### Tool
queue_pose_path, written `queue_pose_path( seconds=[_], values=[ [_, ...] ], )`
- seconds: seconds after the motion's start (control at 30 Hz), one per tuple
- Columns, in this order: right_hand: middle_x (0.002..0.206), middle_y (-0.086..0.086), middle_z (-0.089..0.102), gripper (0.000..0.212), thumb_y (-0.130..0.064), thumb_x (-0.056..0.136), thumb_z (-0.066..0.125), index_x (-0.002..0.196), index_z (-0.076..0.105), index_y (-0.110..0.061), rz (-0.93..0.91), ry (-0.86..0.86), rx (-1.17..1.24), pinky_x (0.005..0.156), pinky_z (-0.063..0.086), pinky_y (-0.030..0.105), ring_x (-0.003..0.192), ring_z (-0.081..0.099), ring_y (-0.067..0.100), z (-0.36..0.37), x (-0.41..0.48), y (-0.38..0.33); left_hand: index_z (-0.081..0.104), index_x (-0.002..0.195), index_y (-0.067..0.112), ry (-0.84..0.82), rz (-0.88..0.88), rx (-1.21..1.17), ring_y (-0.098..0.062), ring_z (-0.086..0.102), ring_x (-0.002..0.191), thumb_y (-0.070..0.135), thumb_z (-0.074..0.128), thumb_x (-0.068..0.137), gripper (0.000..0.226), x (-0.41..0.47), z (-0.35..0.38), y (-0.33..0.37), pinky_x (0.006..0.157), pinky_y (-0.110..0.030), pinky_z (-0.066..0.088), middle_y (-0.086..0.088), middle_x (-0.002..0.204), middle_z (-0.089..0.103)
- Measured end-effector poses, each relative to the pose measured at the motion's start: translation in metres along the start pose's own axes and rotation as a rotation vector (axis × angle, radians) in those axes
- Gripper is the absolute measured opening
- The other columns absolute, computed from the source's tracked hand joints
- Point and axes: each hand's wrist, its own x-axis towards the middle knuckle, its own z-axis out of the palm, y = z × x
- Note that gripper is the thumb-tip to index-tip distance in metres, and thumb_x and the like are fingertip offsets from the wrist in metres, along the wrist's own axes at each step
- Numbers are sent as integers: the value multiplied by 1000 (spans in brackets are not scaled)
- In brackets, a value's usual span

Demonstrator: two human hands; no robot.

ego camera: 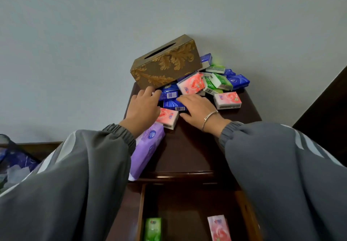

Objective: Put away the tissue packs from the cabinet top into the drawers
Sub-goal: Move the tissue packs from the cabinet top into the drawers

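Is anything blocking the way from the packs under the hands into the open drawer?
Nothing visible does. The left hand and right hand touch the blue packs; the drawer below stands open, with bare floor between its green pack and pink pack. The purple pack lies at the left edge.

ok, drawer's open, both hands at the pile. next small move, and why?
Probably curl the right hand round the blue pack under its fingers and lift it toward the open drawer: those fingers lie flat on it, not yet gripping, and the drawer has room.
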Motion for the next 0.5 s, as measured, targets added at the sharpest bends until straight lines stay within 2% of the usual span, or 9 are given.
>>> queue_pose_path(
  seconds=[0.1, 0.2, 0.3, 0.5],
  values=[
    [147, 3, 39, 53, -26, 91, 50, 141, 35, -17, 13, -54, 9, 102, 37, 38, 133, 36, 22, 15, 8, 0, 37, 140, 17, -10, -11, -50, -29, 48, 118, 29, 55, 91, 53, 9, 8, 0, 91, -39, 46, -9, 135, 45],
    [142, 6, 43, 53, -21, 91, 46, 142, 33, -14, -14, -39, -56, 99, 36, 37, 128, 39, 25, 22, 9, 2, 40, 137, 17, 7, -30, -95, -27, 47, 119, 28, 58, 90, 52, 13, 14, 3, 89, -38, 48, -8, 132, 45],
    [133, 8, 49, 52, -24, 91, 46, 140, 36, -13, -92, -40, -147, 93, 37, 37, 121, 45, 26, 16, 4, 7, 43, 134, 13, 16, 15, -62, -27, 49, 115, 22, 57, 91, 46, 17, 17, 6, 87, -36, 47, -10, 127, 47],
    [117, 3, 59, 41, -38, 92, 47, 127, 53, -19, -157, -56, -175, 86, 41, 37, 107, 52, 24, -2, -28, 23, 55, 121, 13, 55, 102, 32, -25, 51, 108, 27, 54, 93, 32, 20, 15, 7, 86, -35, 44, -8, 119, 53]
  ],
)
